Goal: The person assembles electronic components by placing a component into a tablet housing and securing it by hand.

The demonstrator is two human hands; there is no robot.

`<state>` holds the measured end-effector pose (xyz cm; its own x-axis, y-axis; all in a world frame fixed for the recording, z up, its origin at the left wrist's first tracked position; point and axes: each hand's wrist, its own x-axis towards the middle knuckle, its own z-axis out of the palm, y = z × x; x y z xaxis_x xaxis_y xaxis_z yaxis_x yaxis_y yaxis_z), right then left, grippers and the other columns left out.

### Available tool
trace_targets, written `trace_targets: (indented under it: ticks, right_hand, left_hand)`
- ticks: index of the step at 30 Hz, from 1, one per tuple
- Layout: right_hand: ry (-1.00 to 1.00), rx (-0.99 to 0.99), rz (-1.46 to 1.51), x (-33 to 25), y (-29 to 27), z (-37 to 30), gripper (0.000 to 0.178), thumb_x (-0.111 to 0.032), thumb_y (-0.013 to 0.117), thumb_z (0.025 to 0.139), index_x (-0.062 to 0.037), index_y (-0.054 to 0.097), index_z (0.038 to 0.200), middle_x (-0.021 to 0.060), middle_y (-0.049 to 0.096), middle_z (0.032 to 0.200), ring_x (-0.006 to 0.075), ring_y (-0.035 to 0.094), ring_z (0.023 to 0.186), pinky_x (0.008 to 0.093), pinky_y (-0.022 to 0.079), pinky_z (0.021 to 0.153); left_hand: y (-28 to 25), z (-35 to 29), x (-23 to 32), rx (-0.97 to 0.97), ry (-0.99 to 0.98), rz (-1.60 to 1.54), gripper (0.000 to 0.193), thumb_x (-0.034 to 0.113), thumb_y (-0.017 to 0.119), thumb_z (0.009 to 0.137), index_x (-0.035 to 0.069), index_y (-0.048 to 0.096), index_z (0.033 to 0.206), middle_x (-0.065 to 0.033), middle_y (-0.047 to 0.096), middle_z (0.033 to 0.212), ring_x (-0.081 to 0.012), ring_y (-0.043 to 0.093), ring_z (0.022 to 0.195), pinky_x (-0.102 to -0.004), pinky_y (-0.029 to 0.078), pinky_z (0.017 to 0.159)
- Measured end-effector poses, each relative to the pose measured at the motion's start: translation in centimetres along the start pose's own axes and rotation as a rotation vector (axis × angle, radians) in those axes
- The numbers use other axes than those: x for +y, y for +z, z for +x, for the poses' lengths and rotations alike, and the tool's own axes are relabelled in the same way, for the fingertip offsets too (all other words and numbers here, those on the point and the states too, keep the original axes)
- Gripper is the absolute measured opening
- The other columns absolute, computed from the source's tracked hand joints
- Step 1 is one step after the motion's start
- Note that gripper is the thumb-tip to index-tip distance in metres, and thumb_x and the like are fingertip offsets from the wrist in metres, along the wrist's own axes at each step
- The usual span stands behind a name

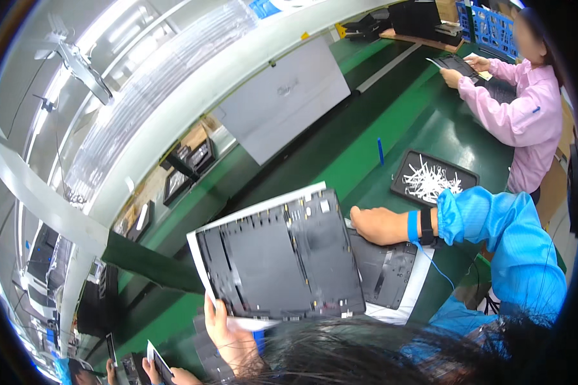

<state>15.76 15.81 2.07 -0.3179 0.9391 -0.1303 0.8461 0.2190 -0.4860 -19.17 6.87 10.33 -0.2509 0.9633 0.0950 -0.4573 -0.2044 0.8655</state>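
Note:
A flat black laptop casing panel, its ribbed inner side showing, is raised and tilted in front of me. Behind it a white sheet sticks out past the edges. My left hand grips panel and sheet at the lower left, thumb on the near face. Close to the panel's right edge, my right hand is closed, its fingertips mostly hidden; what it holds I cannot make out. Under that hand another black casing panel lies on a white sheet. A blue wrist strap with a cord circles my right wrist.
A black tray of white paper strips stands on the green table beyond my right arm. Past it a blue pen-like stick stands upright. A person in pink handles a dark panel at far right. Other hands show at lower left.

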Motion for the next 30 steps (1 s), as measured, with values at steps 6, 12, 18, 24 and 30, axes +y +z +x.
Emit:
trace_targets:
  ticks: [6,12,18,24,30]
  right_hand:
    - [0.100,-0.070,0.439,3.4,1.4,0.7,0.052,-0.038,0.075,0.095,-0.0006,0.049,0.120,0.0171,0.066,0.099,0.0267,0.066,0.089,0.0390,0.053,0.076]
    - [0.268,0.398,0.522,5.3,0.3,11.5,0.053,-0.027,0.084,0.087,-0.0036,0.052,0.122,0.0185,0.066,0.111,0.0298,0.064,0.107,0.0397,0.052,0.092]
    - [0.373,0.595,0.486,8.1,-0.4,22.2,0.061,-0.023,0.082,0.087,0.0072,0.049,0.128,0.0317,0.065,0.121,0.0435,0.063,0.118,0.0458,0.052,0.099]
    - [0.317,0.596,0.489,7.6,-0.9,25.8,0.062,-0.022,0.078,0.088,0.0107,0.047,0.131,0.0365,0.064,0.122,0.0489,0.062,0.119,0.0480,0.051,0.102]
    - [-0.017,0.761,0.135,2.8,-3.3,19.7,0.053,-0.033,0.071,0.094,0.0050,0.058,0.127,0.0302,0.060,0.128,0.0433,0.054,0.126,0.0485,0.044,0.108]
  left_hand:
    - [-3.3,-1.2,-0.3,0.018,-0.012,0.051,0.062,0.016,0.070,0.097,-0.001,0.043,0.150,-0.0157,0.065,0.128,-0.0276,0.070,0.107,-0.0431,0.062,0.088]
    - [-6.4,1.4,-2.2,-0.212,-0.156,0.185,0.050,0.011,0.067,0.098,-0.007,0.052,0.143,-0.0131,0.067,0.127,-0.0207,0.066,0.111,-0.0353,0.051,0.103]
    - [-7.4,2.9,-7.7,-0.397,-0.556,0.449,0.038,0.006,0.071,0.097,-0.004,0.063,0.133,-0.0040,0.070,0.118,-0.0084,0.062,0.102,-0.0250,0.049,0.092]
    - [-0.4,1.9,-8.4,-0.623,-0.610,0.697,0.033,0.010,0.068,0.101,-0.001,0.066,0.131,-0.0032,0.070,0.118,-0.0100,0.061,0.106,-0.0261,0.048,0.096]
    - [3.6,1.3,-5.5,-0.609,-0.498,0.813,0.028,0.008,0.070,0.099,0.000,0.069,0.126,-0.0028,0.071,0.112,-0.0098,0.061,0.104,-0.0262,0.048,0.094]
